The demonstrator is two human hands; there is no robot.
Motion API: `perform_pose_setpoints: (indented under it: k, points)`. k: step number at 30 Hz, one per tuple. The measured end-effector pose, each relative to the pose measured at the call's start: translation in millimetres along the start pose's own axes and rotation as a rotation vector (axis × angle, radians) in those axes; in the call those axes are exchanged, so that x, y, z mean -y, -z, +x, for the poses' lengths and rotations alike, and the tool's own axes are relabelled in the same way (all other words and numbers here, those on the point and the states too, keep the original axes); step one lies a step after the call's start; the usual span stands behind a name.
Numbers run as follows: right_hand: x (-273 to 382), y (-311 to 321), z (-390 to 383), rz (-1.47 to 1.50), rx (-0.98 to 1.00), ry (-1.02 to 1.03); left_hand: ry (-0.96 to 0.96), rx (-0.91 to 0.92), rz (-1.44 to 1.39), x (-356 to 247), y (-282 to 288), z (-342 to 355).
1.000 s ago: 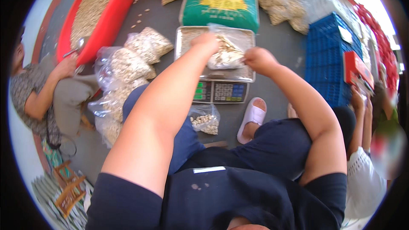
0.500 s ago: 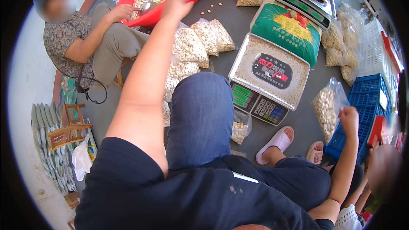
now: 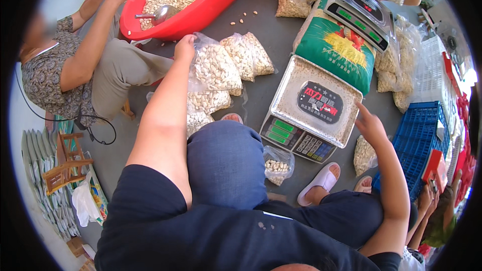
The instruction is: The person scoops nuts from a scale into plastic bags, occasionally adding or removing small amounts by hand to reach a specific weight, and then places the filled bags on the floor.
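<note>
My left hand [image 3: 185, 48] is closed on the gathered top of a clear plastic bag [image 3: 216, 65] full of pale, bean-like pieces. That bag leans among other filled bags on the floor, beyond my left knee. At the right edge of a digital scale [image 3: 321, 95], my right hand [image 3: 371, 123] has its fingers stretched out and holds nothing. Nothing lies on the scale's speckled metal pan. Below that hand, another filled bag [image 3: 363, 156] rests on the floor. A small, partly filled bag [image 3: 277, 165] sits just in front of the scale's keypad.
A red tub [image 3: 175, 31] of loose pieces holds a metal scoop [image 3: 161, 15]. Beside it sits a person [image 3: 75, 65] with a plastic bag. Beyond my scale lie a green sack [image 3: 334, 45] and a second scale [image 3: 361, 12]. Blue crates [image 3: 416, 135] stand at right.
My right hand has let go of the filled bag and moved left to the scale. My left hand has come down from the tub onto a bag. The seated person has released the scoop.
</note>
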State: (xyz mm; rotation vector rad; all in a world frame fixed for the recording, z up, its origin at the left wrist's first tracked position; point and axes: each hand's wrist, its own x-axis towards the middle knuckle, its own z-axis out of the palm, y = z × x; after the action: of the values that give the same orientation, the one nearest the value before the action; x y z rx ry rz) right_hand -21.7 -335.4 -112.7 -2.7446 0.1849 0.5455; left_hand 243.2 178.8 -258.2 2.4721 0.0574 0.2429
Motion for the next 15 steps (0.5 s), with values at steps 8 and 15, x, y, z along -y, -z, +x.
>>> perform_pose_setpoints:
  k: [8, 15]
  points:
    - [278.4, -68.2, 76.6, -0.28, 0.27, 0.559, 0.043, 0.073, -0.183, -52.9, 1.7, -24.0]
    - [245.6, -150.3, 114.4, -0.107, 0.054, 0.295, 0.466, 0.472, -0.606, -89.7, 33.0, -62.6]
